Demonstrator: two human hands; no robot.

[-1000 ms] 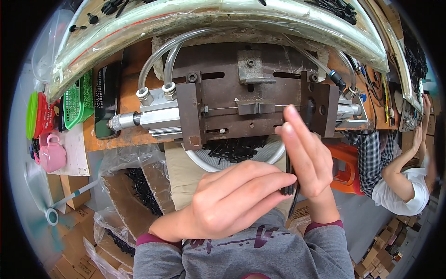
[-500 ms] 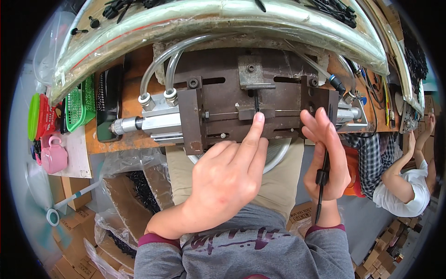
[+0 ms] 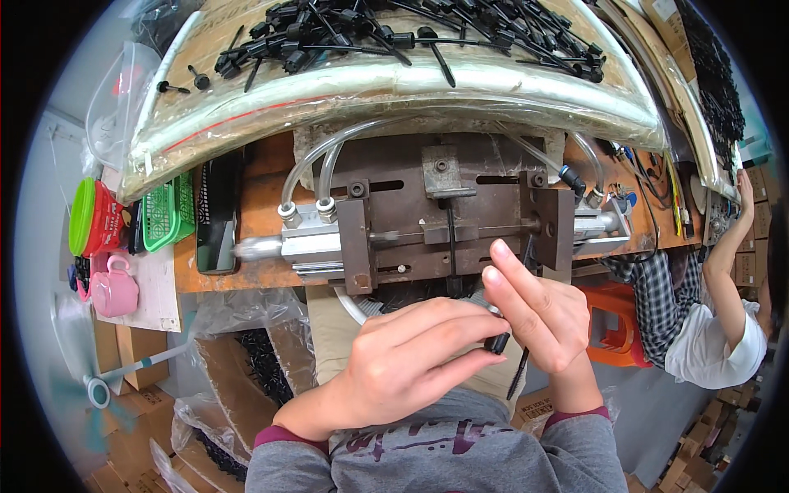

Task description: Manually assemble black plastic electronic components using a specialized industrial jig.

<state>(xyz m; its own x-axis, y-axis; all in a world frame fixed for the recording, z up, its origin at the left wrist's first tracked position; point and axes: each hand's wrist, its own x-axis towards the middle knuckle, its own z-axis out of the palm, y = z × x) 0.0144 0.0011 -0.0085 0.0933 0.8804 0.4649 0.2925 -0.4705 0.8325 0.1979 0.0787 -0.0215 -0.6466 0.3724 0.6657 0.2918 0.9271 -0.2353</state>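
The left hand (image 3: 403,370) reaches rightward, its fingers closing narrow on the top end of a thin black pin (image 3: 508,361). The right hand (image 3: 546,316) holds that pin in a pinching grip, long axis near upright, tip down. Both sit just below the metal press fixture (image 3: 448,218) on the worktop (image 3: 246,205), right hand nearer.

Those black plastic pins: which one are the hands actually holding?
The single pin pinched between both hands, below the metal press. All the others lie loose in a heap on the shelf above.
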